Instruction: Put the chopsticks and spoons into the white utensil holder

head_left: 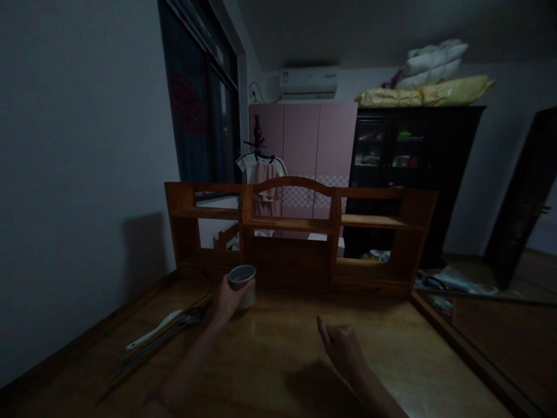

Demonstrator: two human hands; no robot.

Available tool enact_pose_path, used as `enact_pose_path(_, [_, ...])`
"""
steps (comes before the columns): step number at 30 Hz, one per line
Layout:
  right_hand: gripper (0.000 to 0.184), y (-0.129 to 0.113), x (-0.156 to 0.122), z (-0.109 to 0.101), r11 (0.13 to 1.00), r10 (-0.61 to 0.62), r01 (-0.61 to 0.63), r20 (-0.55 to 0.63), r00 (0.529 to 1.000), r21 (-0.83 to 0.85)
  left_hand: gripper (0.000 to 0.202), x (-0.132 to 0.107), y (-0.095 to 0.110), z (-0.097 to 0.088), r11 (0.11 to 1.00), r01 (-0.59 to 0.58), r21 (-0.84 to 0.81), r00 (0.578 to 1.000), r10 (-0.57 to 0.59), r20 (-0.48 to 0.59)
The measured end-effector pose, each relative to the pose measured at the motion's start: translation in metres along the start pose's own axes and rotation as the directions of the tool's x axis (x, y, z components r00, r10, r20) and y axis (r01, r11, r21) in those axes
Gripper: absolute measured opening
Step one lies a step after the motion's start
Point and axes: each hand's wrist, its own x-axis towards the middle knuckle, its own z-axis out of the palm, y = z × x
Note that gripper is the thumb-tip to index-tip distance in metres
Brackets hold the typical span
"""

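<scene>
My left hand is wrapped round a small white cup that stands on the wooden desk, close to the base of the desk's shelf unit. Over the middle of the desk my right hand hovers with nothing in it, fingers loosely curled and the forefinger raised. Left of the cup lie a white spoon and several chopsticks, side by side on the desk top.
A low wooden shelf unit runs across the back of the desk. A grey wall is at the left. Behind stand a pink wardrobe, a dark cabinet with bedding on top, and hanging clothes. The room is dim.
</scene>
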Motion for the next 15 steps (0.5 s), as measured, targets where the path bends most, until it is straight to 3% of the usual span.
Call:
enact_pose_path(7, [0.065,0.006,-0.008,0.003,0.998,0.0,-0.001,-0.018,1.0,-0.059,0.069,0.035,-0.034,-0.04,0.977,0.036,0.21,0.997,-0.022,-0.07])
enact_pose_path(15, [0.059,0.01,-0.016,0.0,0.999,-0.028,0.03,0.072,0.997,-0.021,0.077,0.05,-0.056,-0.048,0.947,0.018,0.321,1.0,-0.012,-0.019])
